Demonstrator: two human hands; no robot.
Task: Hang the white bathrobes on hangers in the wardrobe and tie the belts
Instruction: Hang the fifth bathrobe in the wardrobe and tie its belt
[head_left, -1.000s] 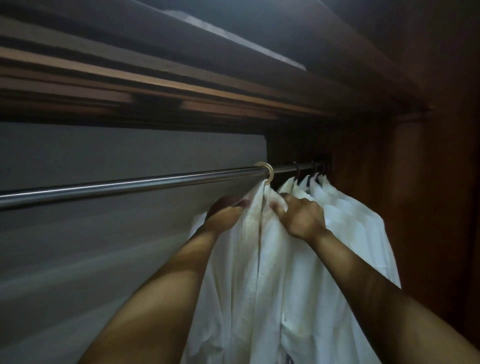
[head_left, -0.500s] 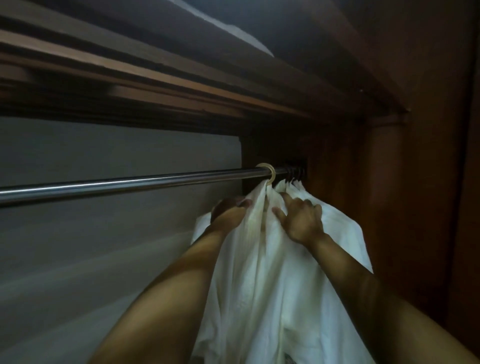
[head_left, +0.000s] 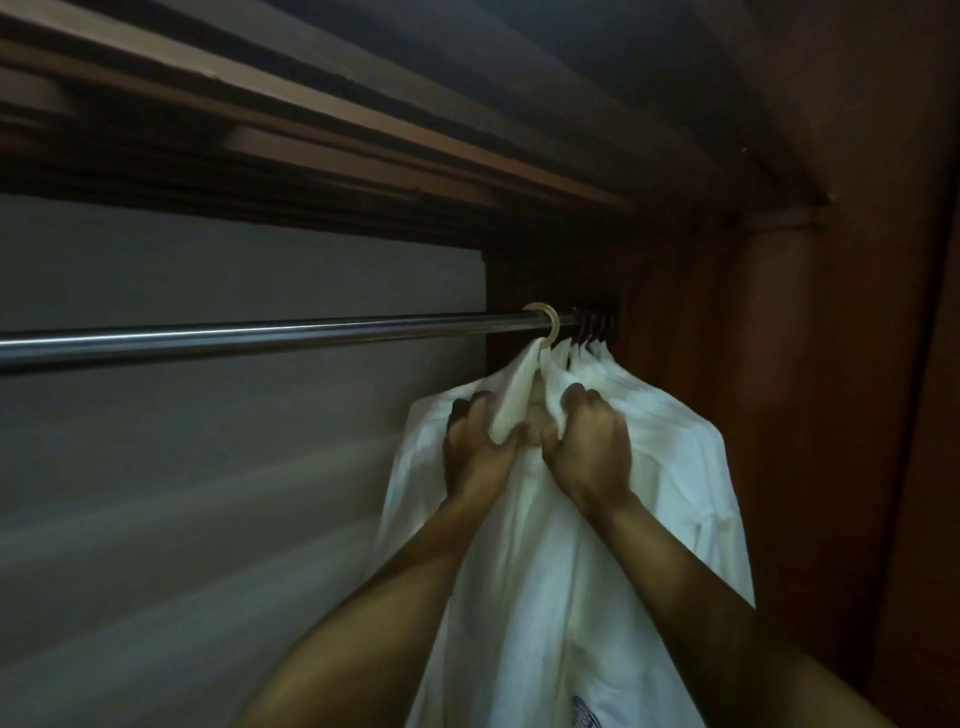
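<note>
Behind gripped bathrobe (head_left: 545, 597), more robes (head_left: 675, 467)

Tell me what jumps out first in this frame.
Two hands, the left hand and the right hand, grip the collar of a white bathrobe at centre. It hangs by a pale hanger hook on the steel rail, beside more robes packed against the wardrobe's right wall.

No text can be read; a dark embroidered emblem (head_left: 586, 716) stands low on the front white bathrobe (head_left: 540, 597), too blurred to make out.
</note>
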